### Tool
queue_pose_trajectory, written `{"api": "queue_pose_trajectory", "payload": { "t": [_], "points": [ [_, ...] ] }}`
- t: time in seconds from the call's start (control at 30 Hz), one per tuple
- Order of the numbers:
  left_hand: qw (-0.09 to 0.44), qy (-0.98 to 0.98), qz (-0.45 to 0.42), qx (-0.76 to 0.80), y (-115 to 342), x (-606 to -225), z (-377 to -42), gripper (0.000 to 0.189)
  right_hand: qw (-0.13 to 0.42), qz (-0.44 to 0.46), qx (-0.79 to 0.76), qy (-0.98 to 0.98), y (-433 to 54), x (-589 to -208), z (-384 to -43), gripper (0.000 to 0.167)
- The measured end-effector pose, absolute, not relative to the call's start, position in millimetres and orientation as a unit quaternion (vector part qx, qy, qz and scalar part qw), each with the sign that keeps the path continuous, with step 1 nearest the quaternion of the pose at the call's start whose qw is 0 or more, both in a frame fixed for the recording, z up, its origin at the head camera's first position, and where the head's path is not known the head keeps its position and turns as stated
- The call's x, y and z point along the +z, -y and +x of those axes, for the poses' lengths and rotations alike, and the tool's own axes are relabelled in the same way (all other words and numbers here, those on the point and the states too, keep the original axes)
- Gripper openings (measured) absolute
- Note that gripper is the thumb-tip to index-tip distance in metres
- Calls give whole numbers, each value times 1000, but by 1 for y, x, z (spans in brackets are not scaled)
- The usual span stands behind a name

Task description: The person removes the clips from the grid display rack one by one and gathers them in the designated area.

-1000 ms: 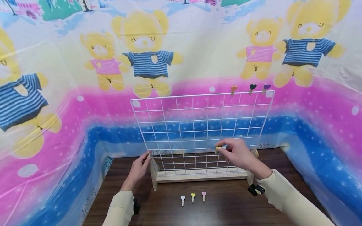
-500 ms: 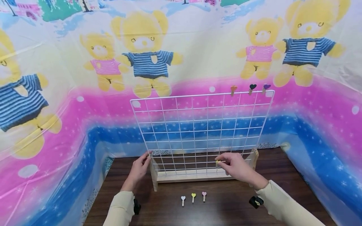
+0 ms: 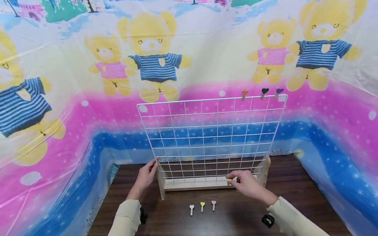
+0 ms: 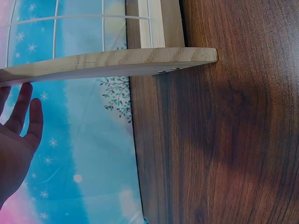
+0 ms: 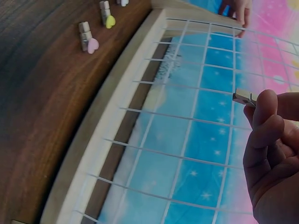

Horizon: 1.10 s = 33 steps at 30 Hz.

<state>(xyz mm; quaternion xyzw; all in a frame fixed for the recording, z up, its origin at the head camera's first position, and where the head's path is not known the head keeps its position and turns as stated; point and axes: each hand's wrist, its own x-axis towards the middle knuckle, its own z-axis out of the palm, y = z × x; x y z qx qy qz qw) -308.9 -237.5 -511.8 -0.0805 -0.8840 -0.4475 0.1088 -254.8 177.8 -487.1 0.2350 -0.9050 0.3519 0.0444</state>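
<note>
Yellow shows at the fingertips of the right hand (image 3: 246,184), where thumb and forefinger pinch a small pale-wood clothespin (image 5: 243,97); its wooden end juts out and its decoration is mostly hidden. It is held by the lower edge of an upright white wire grid panel (image 3: 211,100), right of the middle; I cannot tell whether it touches a wire. The left hand (image 3: 146,175) holds nothing up: its fingers, fairly straight, rest against the left edge of the panel's pale wooden stand (image 3: 195,187).

To handle this well, I judge, the pinch should be firm enough that the clothespin cannot roll, with its open-ended arms square to one wire. Light, even pressure from the left hand suits a panel that might otherwise rock, and the right knuckles need room so as not to snag the grid.

Counted: seven clips in all. One is in the right hand. Three are on the panel's top edge: a purple heart clip (image 3: 279,90) just beside the right corner, then a dark green heart clip (image 3: 264,90) and an orange heart clip (image 3: 244,92). Three lie before the stand on the brown wood-grain table (image 3: 174,216), from its left edge rightward: a white heart clip (image 3: 191,209), a yellow heart clip (image 3: 202,206) and a pink heart clip (image 3: 214,205). One panel, one stand.
</note>
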Motion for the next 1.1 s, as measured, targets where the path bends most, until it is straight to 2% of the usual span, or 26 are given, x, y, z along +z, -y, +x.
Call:
{"api": "queue_pose_trajectory", "payload": {
  "t": [0.23,0.43,1.1],
  "points": [
    [109,884,-77,-448,237,-512,-309,36,60,257,352,898,-179,-505,-254,9],
    [110,884,-82,-448,237,-512,-309,35,41,254,368,893,-179,-516,-254,9],
    [114,885,-83,-444,238,-512,-309,36,46,263,368,891,-179,-533,-254,8]
  ]
}}
